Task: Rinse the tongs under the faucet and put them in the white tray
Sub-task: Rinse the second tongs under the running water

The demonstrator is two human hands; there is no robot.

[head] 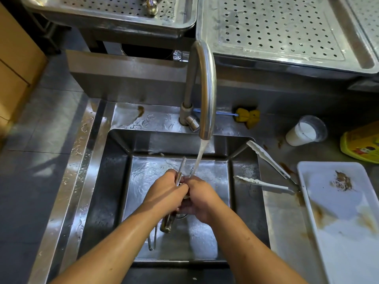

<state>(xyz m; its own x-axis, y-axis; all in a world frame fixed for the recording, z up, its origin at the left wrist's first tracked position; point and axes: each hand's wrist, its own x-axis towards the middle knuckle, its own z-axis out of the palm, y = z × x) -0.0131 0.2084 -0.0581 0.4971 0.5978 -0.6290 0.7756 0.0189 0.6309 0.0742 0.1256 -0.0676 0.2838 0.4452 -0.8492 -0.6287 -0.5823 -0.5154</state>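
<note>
Item: tongs, steel, held over the middle of the sink, serrated tips up and touching the water stream, hinge end hanging below the wrists. Left hand: fingers curled round the tong arms. Right hand: pressed against the left, fingers wrapped on the same tongs. White tray: on the counter past the sink's right edge, smeared brown at its far end and along its left side, its middle bare. Second tongs: sprung wide, lying across the sink's right rim, hinge touching the tray's far left corner. Faucet: behind the sink's far edge, its spout arching over the hands. Cup: far right counter. Hazards, judged: wet steel may slip and drop into the basin; the tray's residue could re-soil rinsed tongs; a rightward carry might knock the second tongs into the sink. Open room: the near stretch of the right rim, leading to the tray's bare middle.
</note>
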